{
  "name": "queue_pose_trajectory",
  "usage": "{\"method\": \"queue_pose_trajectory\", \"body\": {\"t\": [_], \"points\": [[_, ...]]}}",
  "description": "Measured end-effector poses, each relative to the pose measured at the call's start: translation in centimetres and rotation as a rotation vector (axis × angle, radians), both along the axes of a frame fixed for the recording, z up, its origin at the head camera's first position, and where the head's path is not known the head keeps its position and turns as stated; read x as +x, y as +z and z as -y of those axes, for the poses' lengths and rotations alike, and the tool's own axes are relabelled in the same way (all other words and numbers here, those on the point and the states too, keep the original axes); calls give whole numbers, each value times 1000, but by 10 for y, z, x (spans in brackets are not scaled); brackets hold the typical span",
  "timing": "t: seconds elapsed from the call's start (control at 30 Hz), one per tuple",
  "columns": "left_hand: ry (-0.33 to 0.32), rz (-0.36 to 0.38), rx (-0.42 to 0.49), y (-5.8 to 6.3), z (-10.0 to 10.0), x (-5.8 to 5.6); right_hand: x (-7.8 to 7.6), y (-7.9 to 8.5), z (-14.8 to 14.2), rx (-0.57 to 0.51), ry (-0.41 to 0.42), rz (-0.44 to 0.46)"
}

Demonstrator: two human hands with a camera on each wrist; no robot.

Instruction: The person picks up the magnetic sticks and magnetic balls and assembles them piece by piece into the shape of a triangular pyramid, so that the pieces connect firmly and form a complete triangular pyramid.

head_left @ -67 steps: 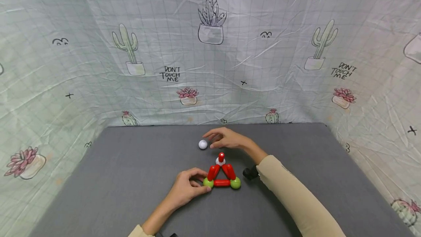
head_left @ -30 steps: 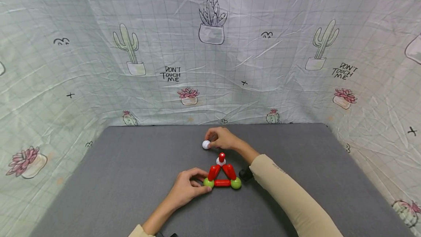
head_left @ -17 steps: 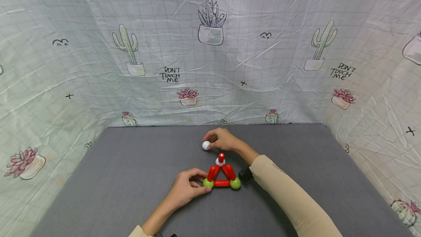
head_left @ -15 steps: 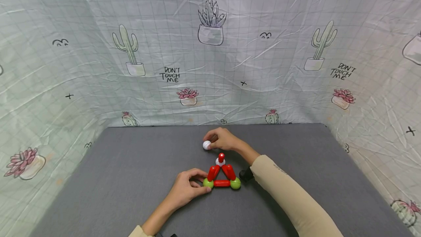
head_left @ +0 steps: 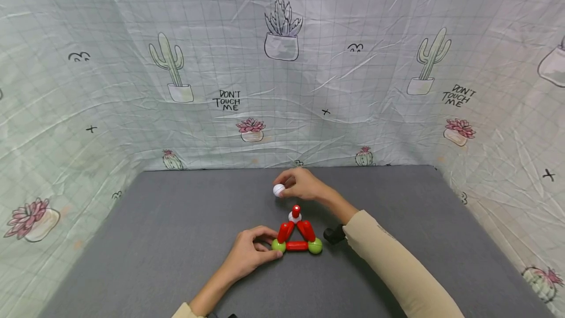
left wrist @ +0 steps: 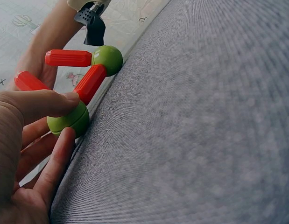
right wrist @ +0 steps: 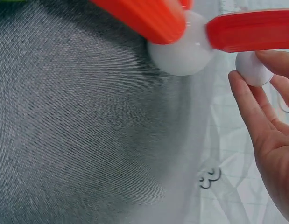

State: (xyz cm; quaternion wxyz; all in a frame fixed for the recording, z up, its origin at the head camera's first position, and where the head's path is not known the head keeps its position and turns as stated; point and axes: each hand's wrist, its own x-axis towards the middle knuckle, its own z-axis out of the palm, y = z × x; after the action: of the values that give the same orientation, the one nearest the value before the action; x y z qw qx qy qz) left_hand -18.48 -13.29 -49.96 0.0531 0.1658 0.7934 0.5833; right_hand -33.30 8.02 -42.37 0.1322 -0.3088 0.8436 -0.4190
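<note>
A toy built of red rods (head_left: 297, 246) and balls stands on the dark tabletop, shaped like a triangle. Green balls (head_left: 315, 246) form its two near corners, and a white ball (head_left: 295, 217) forms the far one. From that white ball another red rod (head_left: 296, 210) points upward. My left hand (head_left: 249, 253) grips the near left green ball (left wrist: 72, 120) between thumb and fingers. Beyond the triangle, my right hand (head_left: 304, 184) pinches a loose white ball (head_left: 278, 190), also visible in the right wrist view as a white ball (right wrist: 252, 70) at the fingertips.
The dark grey tabletop (head_left: 176, 220) runs back to a wrinkled fabric backdrop (head_left: 282, 82) printed with cacti. A black wrist-worn device (head_left: 334, 234) sits under the right sleeve, close to the triangle's right side.
My right hand has closed its fingers on the loose white ball, shifted it a little to the right and raised it slightly. The left hand and the triangle have stayed put.
</note>
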Motion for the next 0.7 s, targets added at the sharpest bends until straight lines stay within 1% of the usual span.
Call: {"method": "queue_pose_trajectory", "body": {"t": [0.1, 0.3, 0.53, 0.7], "points": [[-1, 2, 0, 0, 0, 0, 4, 7, -4, -28, 14, -7], [3, -5, -3, 0, 0, 0, 12, 15, -11, -69, 2, -2], [7, -10, 2, 1, 0, 0, 26, 25, -18, -149, 31, -5], [10, 0, -6, 1, -1, 0, 36, 34, -27, -200, 21, -16]]}}
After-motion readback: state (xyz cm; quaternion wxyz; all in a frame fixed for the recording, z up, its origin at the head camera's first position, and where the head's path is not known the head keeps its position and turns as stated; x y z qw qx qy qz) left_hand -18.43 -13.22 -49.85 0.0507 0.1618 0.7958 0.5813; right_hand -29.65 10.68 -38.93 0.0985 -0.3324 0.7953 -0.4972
